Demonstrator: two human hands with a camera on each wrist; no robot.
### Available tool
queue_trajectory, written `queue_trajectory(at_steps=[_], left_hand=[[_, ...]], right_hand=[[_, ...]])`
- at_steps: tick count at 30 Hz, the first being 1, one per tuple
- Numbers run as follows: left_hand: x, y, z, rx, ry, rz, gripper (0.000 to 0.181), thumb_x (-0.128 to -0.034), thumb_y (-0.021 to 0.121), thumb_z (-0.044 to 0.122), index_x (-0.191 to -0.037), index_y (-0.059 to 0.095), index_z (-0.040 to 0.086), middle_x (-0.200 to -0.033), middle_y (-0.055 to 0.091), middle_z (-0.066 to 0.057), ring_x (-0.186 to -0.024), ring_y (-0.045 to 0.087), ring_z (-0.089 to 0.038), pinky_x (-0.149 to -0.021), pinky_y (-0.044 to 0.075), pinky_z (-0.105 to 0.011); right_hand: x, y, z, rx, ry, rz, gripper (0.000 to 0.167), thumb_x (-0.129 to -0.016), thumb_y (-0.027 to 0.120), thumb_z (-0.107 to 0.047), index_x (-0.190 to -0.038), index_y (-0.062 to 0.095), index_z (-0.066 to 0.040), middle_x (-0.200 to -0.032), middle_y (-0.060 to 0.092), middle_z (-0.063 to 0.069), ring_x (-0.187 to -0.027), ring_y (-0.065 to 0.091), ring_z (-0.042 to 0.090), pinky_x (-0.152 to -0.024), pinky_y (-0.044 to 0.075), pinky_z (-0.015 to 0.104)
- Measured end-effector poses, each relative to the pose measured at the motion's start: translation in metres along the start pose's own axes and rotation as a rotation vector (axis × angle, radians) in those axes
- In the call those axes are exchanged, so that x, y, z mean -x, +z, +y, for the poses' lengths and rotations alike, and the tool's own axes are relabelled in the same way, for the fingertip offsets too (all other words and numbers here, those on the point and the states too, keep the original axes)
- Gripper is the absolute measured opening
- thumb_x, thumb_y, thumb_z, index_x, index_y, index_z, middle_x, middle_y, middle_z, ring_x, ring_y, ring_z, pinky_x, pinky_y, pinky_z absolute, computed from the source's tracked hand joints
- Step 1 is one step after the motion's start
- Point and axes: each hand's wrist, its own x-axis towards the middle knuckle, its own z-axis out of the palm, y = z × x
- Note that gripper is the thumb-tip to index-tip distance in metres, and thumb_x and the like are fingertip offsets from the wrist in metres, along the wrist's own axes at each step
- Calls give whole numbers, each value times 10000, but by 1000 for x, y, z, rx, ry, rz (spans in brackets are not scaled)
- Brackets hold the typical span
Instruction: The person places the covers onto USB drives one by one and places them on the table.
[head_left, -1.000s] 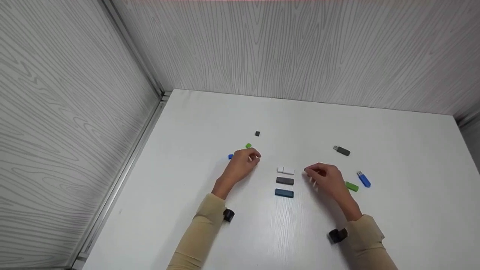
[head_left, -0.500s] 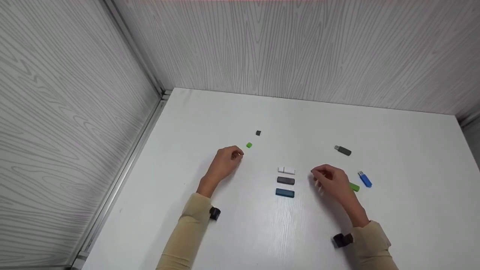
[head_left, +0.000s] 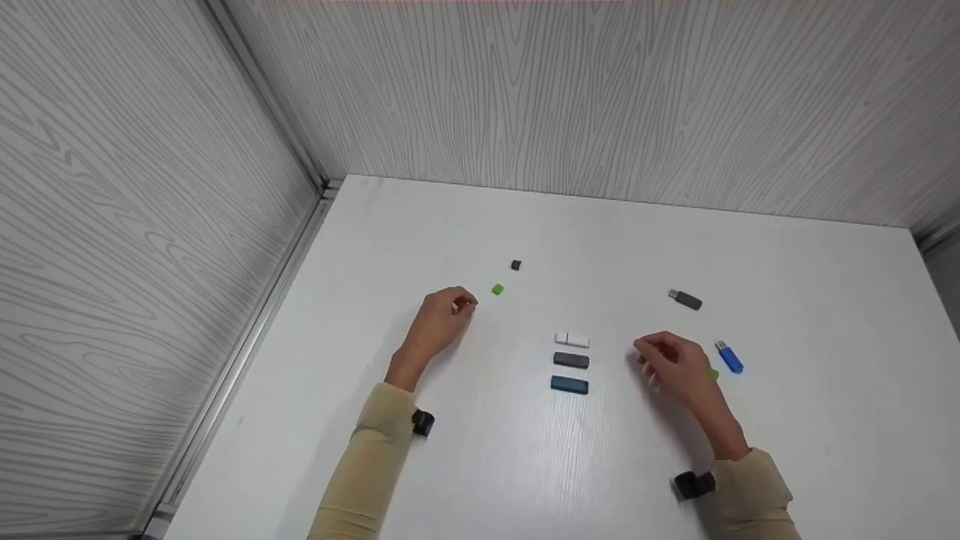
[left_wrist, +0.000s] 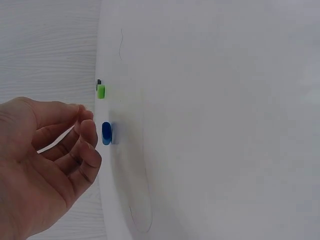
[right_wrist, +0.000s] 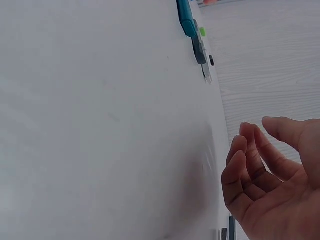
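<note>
Fingers loosely bent, my left hand [head_left: 440, 322] holds nothing above the left part of the table. A blue USB stick cap [left_wrist: 106, 133] lies close by in the left wrist view; the hand hides it in the head view. Near its fingertips is a green cap [head_left: 498, 289], and farther back a black cap [head_left: 516, 265]. My right hand [head_left: 679, 366] hovers with relaxed fingers, thumb apart from them, nothing between. It partly covers a green USB stick [head_left: 715, 374]. Right of it lies an uncapped blue USB stick [head_left: 729, 357], and behind it an uncapped black one [head_left: 685, 299].
Between the hands, a white USB stick [head_left: 572, 340], a dark grey one [head_left: 571, 360] and a teal one [head_left: 570, 385] lie in a column with their caps on. Wood-grain panels [head_left: 585, 97] bound the white table [head_left: 480, 480] at the back and left.
My left hand has moved left, away from the column of sticks. The right hand has drifted right, covering more of the green stick. The sticks and visible caps stay put.
</note>
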Motion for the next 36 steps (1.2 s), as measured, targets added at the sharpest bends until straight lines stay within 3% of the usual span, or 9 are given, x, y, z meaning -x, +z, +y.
queue_trajectory(at_steps=[9,18,23,29,36], left_hand=[[0,-10,-6,-55,-17,8,189,-1043,629,79,-1169,771,84,-1131,720,-97,-987,632,-248,-918,548,-424],[1,-12,-11,-112,-30,-27,283,-1037,586,-13,-1202,773,119,-1159,677,-118,-1105,649,-286,-1003,548,-445],[0,-13,-11,-127,-48,-53,329,-1026,572,-41,-1220,772,133,-1178,662,-120,-1142,641,-291,-1048,534,-447],[-1,-14,-12,-126,-63,-90,363,-1012,574,-57,-1268,763,117,-1176,649,-138,-1134,632,-301,-1056,528,-443],[-2,-15,-14,-112,-71,-106,334,-1010,603,-30,-1265,770,107,-1165,645,-147,-1093,616,-289,-1032,529,-437]], right_hand=[[6,-16,3,32,39,48,489,-1064,600,-474,-1289,687,-49,-1036,727,138,-805,646,155,-662,544,235],[12,-32,16,56,31,138,505,-1057,604,-481,-1274,692,-33,-1014,737,133,-749,654,102,-641,532,226],[17,-41,21,76,56,171,427,-1059,629,-410,-1277,689,-48,-1045,738,143,-762,654,104,-641,532,220],[21,-51,27,172,66,253,331,-1054,647,-294,-1268,716,-51,-1128,727,177,-788,589,83,-637,487,193],[24,-61,34,175,129,289,357,-1051,649,-305,-1308,712,-66,-1182,708,173,-773,560,67,-634,472,204]])
